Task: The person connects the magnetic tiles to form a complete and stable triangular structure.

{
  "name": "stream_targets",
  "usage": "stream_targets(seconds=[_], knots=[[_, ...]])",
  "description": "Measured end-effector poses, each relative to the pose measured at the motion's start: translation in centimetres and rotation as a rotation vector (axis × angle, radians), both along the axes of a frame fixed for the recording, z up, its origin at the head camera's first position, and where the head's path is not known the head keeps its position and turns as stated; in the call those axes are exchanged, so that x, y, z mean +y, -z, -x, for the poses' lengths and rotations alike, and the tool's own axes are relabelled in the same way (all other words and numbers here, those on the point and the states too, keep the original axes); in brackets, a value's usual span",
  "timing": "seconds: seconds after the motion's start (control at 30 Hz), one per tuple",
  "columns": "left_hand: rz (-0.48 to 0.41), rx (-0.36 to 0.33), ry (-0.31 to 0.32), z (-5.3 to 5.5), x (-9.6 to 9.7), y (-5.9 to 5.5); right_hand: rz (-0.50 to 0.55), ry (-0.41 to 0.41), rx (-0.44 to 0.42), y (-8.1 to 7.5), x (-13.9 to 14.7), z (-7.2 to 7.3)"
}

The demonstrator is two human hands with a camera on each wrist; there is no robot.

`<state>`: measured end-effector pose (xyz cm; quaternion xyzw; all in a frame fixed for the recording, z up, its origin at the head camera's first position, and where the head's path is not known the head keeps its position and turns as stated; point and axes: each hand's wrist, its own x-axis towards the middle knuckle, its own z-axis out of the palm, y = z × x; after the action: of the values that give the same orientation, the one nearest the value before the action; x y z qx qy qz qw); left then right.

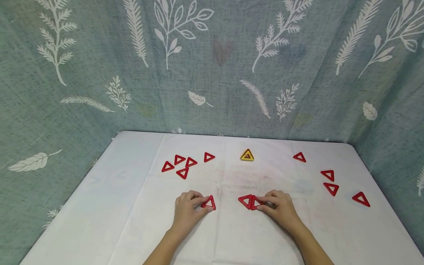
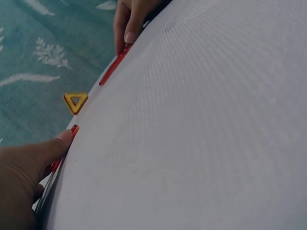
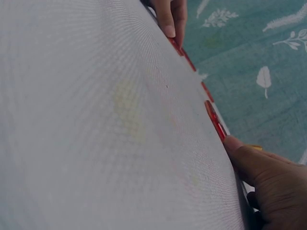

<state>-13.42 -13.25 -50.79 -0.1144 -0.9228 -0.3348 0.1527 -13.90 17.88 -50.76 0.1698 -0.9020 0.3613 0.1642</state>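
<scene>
My left hand [image 1: 188, 209] pinches a red triangle frame [image 1: 213, 203] between thumb and fingers at the front middle of the table. To its right, my right hand [image 1: 279, 207] holds another red triangle frame [image 1: 253, 202] by its right side. That piece lies edge to edge with a second red triangle [image 1: 245, 198], which no finger touches. In the left wrist view the held red piece [image 2: 75, 129] shows edge-on beside the left thumb. The right wrist view likewise shows red edges [image 3: 216, 120] by the right thumb; the curled fingers are partly hidden there.
Several red triangles [image 1: 168, 169] lie in a loose cluster at the back left, with one [image 1: 206, 157] slightly apart. A yellow triangle [image 1: 247, 159] sits at back centre. More red triangles [image 1: 328, 172] are scattered to the right. Behind the white-covered table [image 1: 132, 221] hangs a leaf-patterned curtain [image 1: 212, 73].
</scene>
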Motion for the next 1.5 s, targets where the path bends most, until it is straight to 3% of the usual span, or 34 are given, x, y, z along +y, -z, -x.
stream_targets(seconds=[0.23,0.4,0.53,0.77,1.0,1.23,1.5], knots=[[-0.027,-0.024,0.008,-0.2,1.3,-0.3,-0.004,0.004,-0.008,0.0,-0.2,0.1],[-0.018,0.004,0.031,-0.3,2.2,-0.2,-0.006,-0.001,-0.015,-0.1,-0.2,0.1],[0.003,0.025,0.047,-0.3,3.1,-0.2,-0.004,-0.007,0.016,-0.1,-0.2,0.2],[0.011,-0.004,0.085,-0.4,5.1,-0.3,-0.002,-0.011,0.056,0.0,0.1,0.1],[0.035,0.045,0.111,-0.5,6.6,-0.1,0.000,-0.009,0.047,0.2,0.3,0.1],[0.053,0.084,0.091,-0.4,7.4,0.1,-0.001,-0.013,0.054,0.3,0.2,0.1],[0.045,0.105,0.015,-0.6,8.3,0.2,-0.002,-0.013,0.062,0.1,0.1,0.1]])
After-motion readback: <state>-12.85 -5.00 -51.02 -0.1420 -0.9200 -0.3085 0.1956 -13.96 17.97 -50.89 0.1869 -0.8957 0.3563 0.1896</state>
